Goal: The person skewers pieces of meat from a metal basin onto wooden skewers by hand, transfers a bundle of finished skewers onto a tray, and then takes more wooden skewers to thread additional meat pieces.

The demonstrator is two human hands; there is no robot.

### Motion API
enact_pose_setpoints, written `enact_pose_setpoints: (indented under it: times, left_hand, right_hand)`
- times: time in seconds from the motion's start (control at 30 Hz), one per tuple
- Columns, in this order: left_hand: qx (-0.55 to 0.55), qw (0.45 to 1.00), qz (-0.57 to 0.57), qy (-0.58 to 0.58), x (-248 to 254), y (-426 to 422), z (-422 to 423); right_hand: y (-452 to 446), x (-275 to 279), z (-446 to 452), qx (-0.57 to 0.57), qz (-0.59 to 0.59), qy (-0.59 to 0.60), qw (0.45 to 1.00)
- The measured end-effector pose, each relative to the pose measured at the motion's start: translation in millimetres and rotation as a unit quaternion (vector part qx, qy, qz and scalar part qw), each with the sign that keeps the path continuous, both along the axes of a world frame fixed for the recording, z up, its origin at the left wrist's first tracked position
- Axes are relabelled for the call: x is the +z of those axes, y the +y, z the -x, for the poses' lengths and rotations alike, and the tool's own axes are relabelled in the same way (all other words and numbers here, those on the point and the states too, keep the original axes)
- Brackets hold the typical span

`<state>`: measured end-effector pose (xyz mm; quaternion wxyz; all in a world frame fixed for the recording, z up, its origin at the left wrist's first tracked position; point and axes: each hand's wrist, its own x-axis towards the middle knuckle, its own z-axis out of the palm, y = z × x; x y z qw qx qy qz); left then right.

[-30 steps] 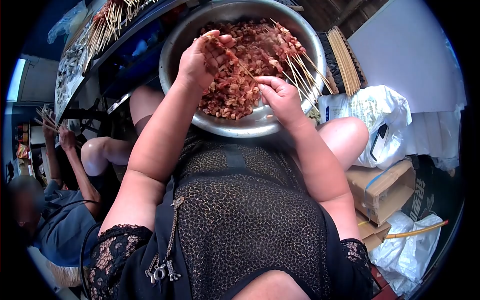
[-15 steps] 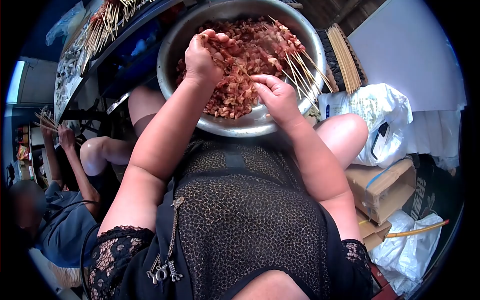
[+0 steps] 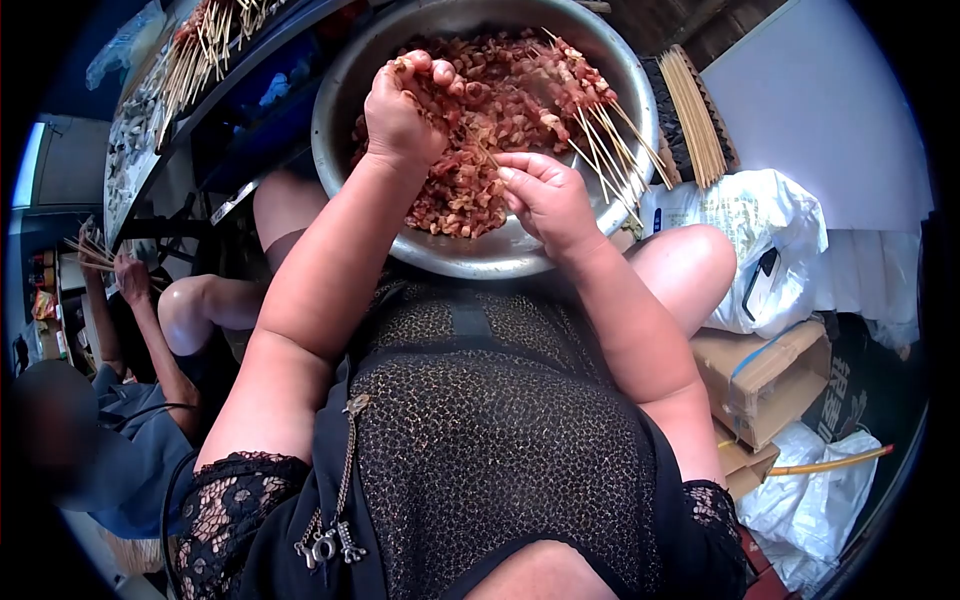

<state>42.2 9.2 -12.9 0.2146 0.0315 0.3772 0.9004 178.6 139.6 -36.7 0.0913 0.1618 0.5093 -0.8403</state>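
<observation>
A large metal basin (image 3: 480, 262) holds diced raw meat (image 3: 462, 200). Above the meat on its left side, my left hand (image 3: 408, 115) is curled closed around meat pieces, its fingers partly hidden from view. Toward the basin's middle, my right hand (image 3: 548, 198) pinches a thin wooden skewer (image 3: 487, 154) between thumb and fingertips. The skewer's other end runs up toward my left hand, among the meat. Several loaded skewers (image 3: 612, 150) lie at the basin's right side, their bare ends over the rim.
Bare skewers (image 3: 695, 120) lie in a dark tray right of the basin. Beside my knee are a white plastic bag (image 3: 745, 215) and cardboard boxes (image 3: 770, 385). A table (image 3: 135, 150) with skewers stands at upper left. A co-worker (image 3: 140, 440) holds sticks at far left.
My left hand has closed from a more open palm around the meat. My right hand has shifted slightly left with the skewer, of which less shows between the hands.
</observation>
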Motion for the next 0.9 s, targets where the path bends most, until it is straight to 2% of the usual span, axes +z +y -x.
enact_pose_setpoints:
  times: [0.07, 0.1, 0.13, 0.17, 0.2, 0.27, 0.3, 0.47, 0.53, 0.6, 0.67, 0.87, 0.9]
  left_hand:
    - [-0.002, 1.0, -0.011, -0.007, -3.1, 0.6, 3.0]
    - [-0.004, 1.0, -0.022, -0.013, -4.1, 1.4, 4.1]
    - [-0.005, 1.0, -0.022, -0.016, -5.5, 3.4, 3.7]
    - [-0.015, 0.999, -0.041, -0.019, -7.2, 7.1, 1.5]
    - [-0.025, 0.998, -0.06, -0.023, -6.9, 12.1, -2.5]
    - [-0.016, 0.998, -0.027, -0.058, -6.4, 24.1, -15.8]
    - [-0.024, 0.997, -0.033, -0.058, -8.2, 26.0, -15.2]
    - [-0.041, 0.994, -0.035, -0.099, -5.8, 27.8, -2.8]
    - [-0.034, 0.992, -0.092, -0.073, -1.7, 21.1, 10.3]
    - [-0.049, 0.996, -0.054, -0.051, -10.9, 15.7, 26.5]
    - [-0.079, 0.993, -0.077, -0.043, -4.8, 16.9, 27.5]
    - [-0.144, 0.988, -0.043, -0.045, -7.2, 20.6, 14.4]
    - [-0.148, 0.988, 0.014, -0.038, -4.6, 19.8, 10.0]
  right_hand:
    - [-4.3, -20.0, 4.0, -0.045, -0.057, 0.09, 0.993]
    - [-5.7, -18.6, 3.9, -0.046, -0.057, 0.087, 0.994]
    - [-6.9, -15.4, 2.8, -0.065, -0.201, 0.142, 0.967]
    - [-7.8, -11.4, 3.1, -0.081, -0.341, 0.193, 0.917]
    - [-7.9, -5.7, 5.1, -0.082, -0.341, 0.191, 0.917]
    - [-8.3, 3.8, 9.2, -0.085, -0.318, 0.115, 0.937]
    - [-8.2, -2.4, 12.9, -0.105, -0.279, 0.122, 0.947]
    - [8.5, -1.9, 19.0, -0.089, -0.262, 0.119, 0.954]
    - [15.2, 0.7, 16.2, -0.028, -0.319, 0.117, 0.94]
    - [15.9, 5.1, 15.9, -0.031, -0.337, 0.129, 0.932]
    - [14.7, 6.8, 17.1, -0.046, -0.315, 0.134, 0.939]
    - [13.0, 7.2, 17.7, -0.055, -0.284, 0.133, 0.948]
    - [13.0, 7.2, 16.3, -0.063, -0.257, 0.12, 0.957]
